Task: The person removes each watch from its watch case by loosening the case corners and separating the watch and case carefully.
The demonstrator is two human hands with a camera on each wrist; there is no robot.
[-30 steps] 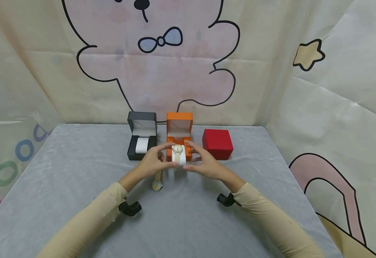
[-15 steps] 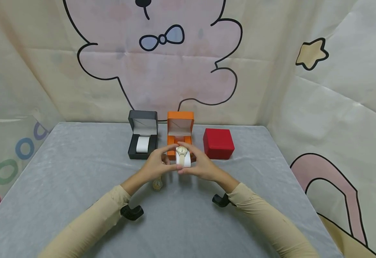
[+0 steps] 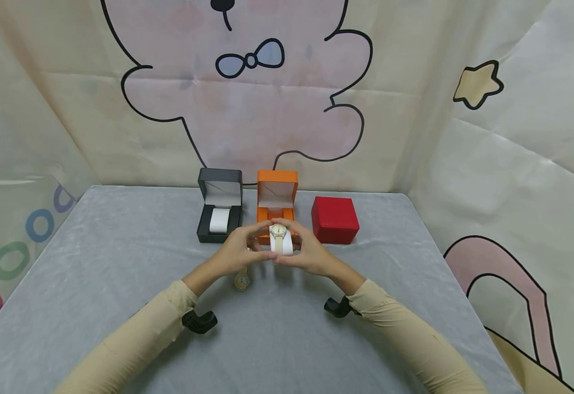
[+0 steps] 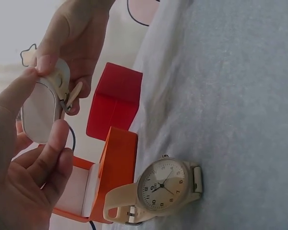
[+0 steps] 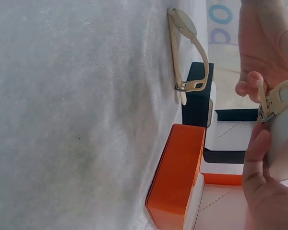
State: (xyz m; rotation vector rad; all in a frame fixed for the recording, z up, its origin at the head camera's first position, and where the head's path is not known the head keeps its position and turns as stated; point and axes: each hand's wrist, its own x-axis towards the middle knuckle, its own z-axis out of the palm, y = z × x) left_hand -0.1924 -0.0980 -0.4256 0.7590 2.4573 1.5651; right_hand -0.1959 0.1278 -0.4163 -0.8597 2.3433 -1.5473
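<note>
Just in front of the orange watch box (image 3: 277, 178), both hands hold a white cushion (image 3: 287, 246) with a cream-strapped watch (image 3: 278, 230) around it. My left hand (image 3: 237, 249) grips it from the left, thumb and fingers curled at its sides. From the right, my right hand (image 3: 311, 253) pinches the cushion, its thumb meeting the left one. The strap's buckle (image 5: 265, 114) and loose strap end show under the cushion in the right wrist view. A second cream watch (image 4: 164, 184) lies on the table beneath the left hand, its strap looped.
A black watch box (image 3: 220, 180) stands open at the back left with a white cushion (image 3: 219, 220) inside. Right of the orange box sits a closed red box (image 3: 335, 219). Grey cloth (image 3: 287, 339) covers the table, and a printed curtain (image 3: 390, 137) hangs behind.
The right hand has closed in on the cushion, where its fingers were spread beside it. The cushion with its watch has shifted slightly right, and the left hand has moved with it.
</note>
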